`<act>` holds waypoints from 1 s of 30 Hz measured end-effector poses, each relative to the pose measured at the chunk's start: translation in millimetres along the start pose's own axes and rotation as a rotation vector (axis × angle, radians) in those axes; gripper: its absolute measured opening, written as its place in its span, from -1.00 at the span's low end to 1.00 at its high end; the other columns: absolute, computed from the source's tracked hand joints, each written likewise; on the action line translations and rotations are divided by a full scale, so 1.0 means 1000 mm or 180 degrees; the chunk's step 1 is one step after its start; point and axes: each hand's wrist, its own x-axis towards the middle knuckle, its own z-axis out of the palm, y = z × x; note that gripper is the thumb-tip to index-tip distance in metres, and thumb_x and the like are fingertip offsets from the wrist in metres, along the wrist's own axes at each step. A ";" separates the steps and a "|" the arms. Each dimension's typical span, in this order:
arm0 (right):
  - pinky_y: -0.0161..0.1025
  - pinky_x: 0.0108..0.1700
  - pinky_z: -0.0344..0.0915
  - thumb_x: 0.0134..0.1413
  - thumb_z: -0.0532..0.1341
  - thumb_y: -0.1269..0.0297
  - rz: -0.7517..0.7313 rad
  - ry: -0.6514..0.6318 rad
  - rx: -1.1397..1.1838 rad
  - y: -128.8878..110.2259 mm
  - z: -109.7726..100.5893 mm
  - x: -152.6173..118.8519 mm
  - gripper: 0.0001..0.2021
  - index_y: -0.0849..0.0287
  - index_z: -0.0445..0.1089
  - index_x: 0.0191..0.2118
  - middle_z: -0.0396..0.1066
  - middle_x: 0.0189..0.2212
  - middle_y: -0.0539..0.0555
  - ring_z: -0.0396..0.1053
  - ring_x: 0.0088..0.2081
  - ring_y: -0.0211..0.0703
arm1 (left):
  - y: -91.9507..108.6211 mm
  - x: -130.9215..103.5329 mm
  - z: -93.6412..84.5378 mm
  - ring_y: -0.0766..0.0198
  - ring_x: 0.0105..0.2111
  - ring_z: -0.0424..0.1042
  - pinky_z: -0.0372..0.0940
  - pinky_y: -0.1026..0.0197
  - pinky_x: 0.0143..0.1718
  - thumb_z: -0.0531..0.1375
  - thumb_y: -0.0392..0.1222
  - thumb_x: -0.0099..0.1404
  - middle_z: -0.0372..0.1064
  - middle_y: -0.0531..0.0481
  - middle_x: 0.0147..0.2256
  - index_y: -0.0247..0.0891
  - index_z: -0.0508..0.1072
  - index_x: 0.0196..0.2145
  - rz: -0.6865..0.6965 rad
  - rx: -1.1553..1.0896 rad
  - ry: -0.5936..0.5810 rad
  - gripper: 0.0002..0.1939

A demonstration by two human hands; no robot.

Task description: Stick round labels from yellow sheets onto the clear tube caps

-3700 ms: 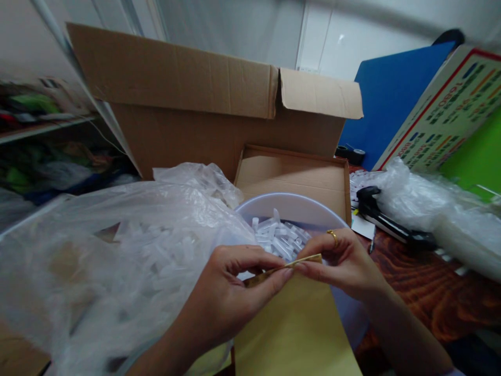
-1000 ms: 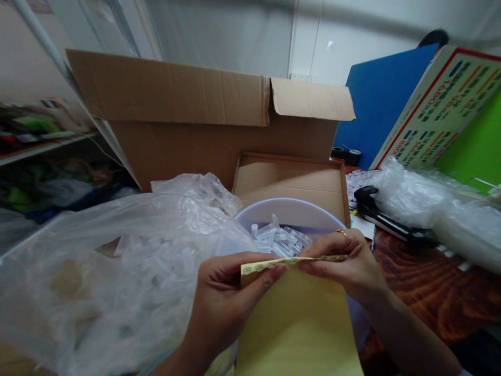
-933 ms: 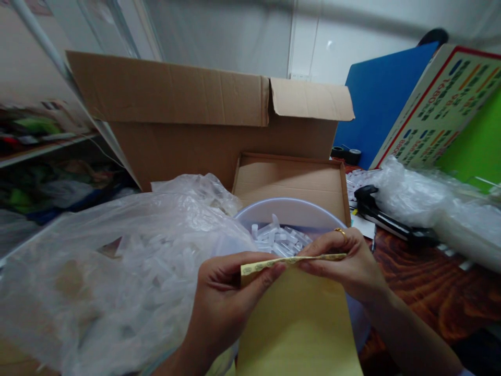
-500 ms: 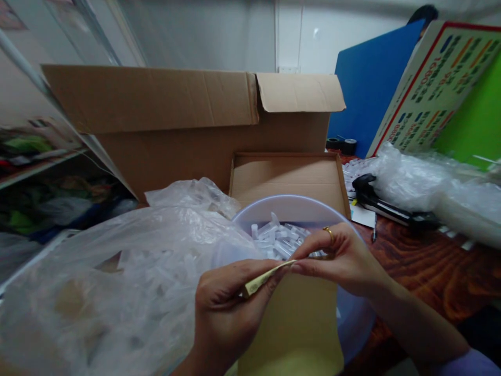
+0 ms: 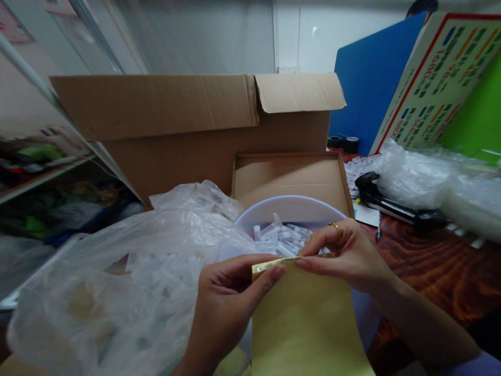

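Observation:
A yellow sheet [image 5: 305,324] hangs down from both hands, its top edge folded into a narrow strip. My left hand [image 5: 230,297] pinches the left end of that strip between thumb and fingers. Close beside it, my right hand [image 5: 348,256], with a ring on one finger, pinches the same edge farther right. Behind the sheet stands a round translucent tub [image 5: 301,201], holding several small clear plastic tubes [image 5: 284,237]. The sheet and hands hide the tub's front.
A large clear bag [image 5: 136,292] of plastic pieces fills the left. Behind are a big cardboard box [image 5: 176,162] and a shallow carton [image 5: 289,180]. On the right lie a black stapler-like tool [image 5: 399,206], a pen [image 5: 378,232] and plastic wrap [image 5: 426,177]; boards stand behind.
The folded strip has turned from slanting to nearly level, and more of the sheet's face shows. My left thumb now lies over its front. The right hand has shifted slightly right.

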 end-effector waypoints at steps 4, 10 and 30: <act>-0.46 -0.52 0.26 -0.12 0.44 0.23 -0.0102 -0.0079 -0.0116 0.001 0.000 -0.001 -0.88 0.16 0.59 -0.51 0.51 -0.55 0.07 0.39 -0.54 -0.32 | 0.000 0.002 -0.005 0.33 -0.54 0.54 0.38 0.53 -0.52 0.37 -0.34 0.04 0.56 0.03 -0.49 -0.07 0.66 -0.45 0.0128 0.0035 -0.0331 -0.84; -0.44 -0.51 0.26 -0.11 0.44 0.21 -0.0135 -0.0142 -0.0135 0.002 -0.001 -0.003 -0.87 0.14 0.59 -0.51 0.51 -0.55 0.06 0.38 -0.53 -0.32 | -0.001 0.003 -0.007 0.41 -0.55 0.52 0.34 0.59 -0.51 0.35 -0.36 0.08 0.56 0.09 -0.49 -0.05 0.65 -0.46 0.0129 0.0079 -0.0376 -0.82; -0.45 -0.58 0.23 -0.22 0.49 0.23 0.0299 -0.0195 0.0260 0.005 -0.002 -0.001 -0.84 0.19 0.57 -0.55 0.47 -0.59 0.08 0.35 -0.58 -0.33 | -0.002 0.007 -0.018 0.45 -0.55 0.46 0.30 0.54 -0.49 0.40 -0.23 0.06 0.57 -0.02 -0.49 -0.17 0.65 -0.50 -0.0546 -0.0257 -0.0596 -0.98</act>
